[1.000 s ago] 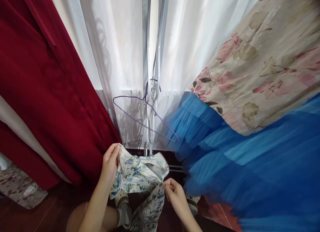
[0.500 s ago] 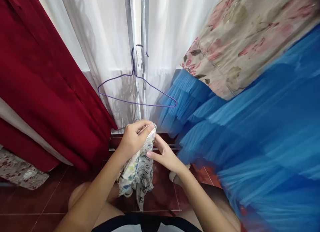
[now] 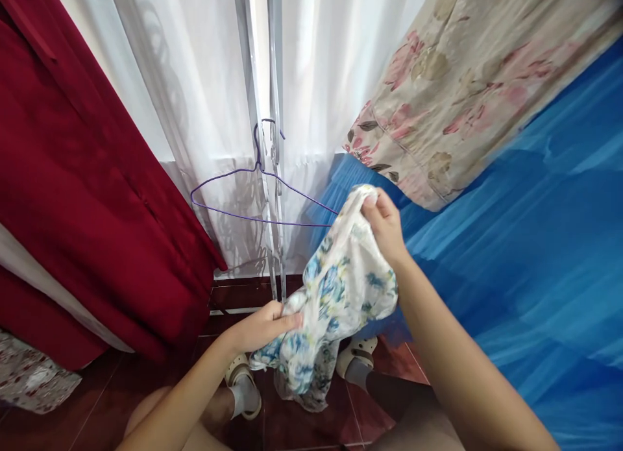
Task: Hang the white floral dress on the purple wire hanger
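Observation:
A white cloth with a blue floral print (image 3: 331,285) hangs stretched between my two hands; its exact kind of garment I cannot tell. My right hand (image 3: 384,224) pinches its upper end, raised at the right. Lower and to the left, my left hand (image 3: 267,328) grips its side edge with the thumb on top. The cloth's loose lower part hangs down over the floor. Behind it, a purple wire hanger (image 3: 228,212) hangs by its hook from a metal rail; its right end is hidden by the cloth.
Metal uprights (image 3: 272,81) stand before a white curtain (image 3: 195,68). Dark red fabric (image 3: 97,178) hangs at the left. At the right hang a beige floral garment (image 3: 428,107) and blue tulle (image 3: 511,276). My clog-clad feet rest on the red tiled floor (image 3: 296,431).
My right hand has moved up and right, taking hold of the cloth's upper end. My left hand has dropped lower, and the bunched cloth is now spread out between them.

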### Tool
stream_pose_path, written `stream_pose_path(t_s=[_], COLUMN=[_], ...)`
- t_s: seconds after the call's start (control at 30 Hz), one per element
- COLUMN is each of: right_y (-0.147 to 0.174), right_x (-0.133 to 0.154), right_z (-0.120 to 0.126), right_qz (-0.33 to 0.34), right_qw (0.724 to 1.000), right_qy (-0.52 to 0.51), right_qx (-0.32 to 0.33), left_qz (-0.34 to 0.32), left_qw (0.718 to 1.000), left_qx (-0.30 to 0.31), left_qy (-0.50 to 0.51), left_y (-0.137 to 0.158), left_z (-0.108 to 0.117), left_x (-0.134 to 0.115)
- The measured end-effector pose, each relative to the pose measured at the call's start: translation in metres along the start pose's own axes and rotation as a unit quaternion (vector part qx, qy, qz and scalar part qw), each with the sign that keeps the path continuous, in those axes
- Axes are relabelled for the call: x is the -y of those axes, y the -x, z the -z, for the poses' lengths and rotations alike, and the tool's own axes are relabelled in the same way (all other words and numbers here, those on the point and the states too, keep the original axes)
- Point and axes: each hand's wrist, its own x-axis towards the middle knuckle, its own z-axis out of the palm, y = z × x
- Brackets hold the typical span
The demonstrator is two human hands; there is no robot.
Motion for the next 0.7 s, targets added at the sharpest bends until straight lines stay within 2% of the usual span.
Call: stream_pose_path(t_s=[0.07, 0.13, 0.2, 0.27, 0.33, 0.43, 0.5, 0.6, 0.7], right_y=[-0.033, -0.062, -0.082, -0.091, -0.092, -0.085, -0.078, -0.071, -0.068], right_x=[-0.009, -0.022, -0.034, -0.042, -0.045, -0.038, -0.03, -0.019, -0.012], right_z=[0.011, 0.011, 0.0, -0.019, -0.039, -0.059, -0.063, -0.06, -0.054], right_qz=[0.027, 0.001, -0.068, -0.152, -0.226, -0.292, -0.306, -0.3, -0.312], right_qw=[0.999, 1.0, 0.997, 0.984, 0.963, 0.931, 0.917, 0.903, 0.897], right_qy=[-0.006, -0.018, -0.037, -0.055, -0.045, -0.01, -0.007, -0.023, -0.036], right_qx=[-0.031, -0.014, 0.029, 0.081, 0.142, 0.219, 0.258, 0.306, 0.311], left_qz=[-0.007, -0.038, -0.064, -0.073, -0.081, -0.092, -0.089, -0.061, -0.042], left_qw=[1.0, 0.996, 0.989, 0.982, 0.973, 0.945, 0.924, 0.891, 0.842], left_qx=[-0.003, -0.054, -0.12, -0.158, -0.181, -0.196, -0.217, -0.295, -0.336], left_qy=[-0.03, -0.056, -0.064, -0.077, -0.118, -0.247, -0.303, -0.339, -0.419], left_y=[0.008, 0.017, 0.026, 0.036, 0.047, 0.066, 0.077, 0.087, 0.081], left_z=[0.008, 0.026, 0.05, 0.076, 0.102, 0.142, 0.167, 0.198, 0.22], left_x=[0.003, -0.001, -0.011, -0.024, -0.036, -0.05, -0.055, -0.06, -0.069])
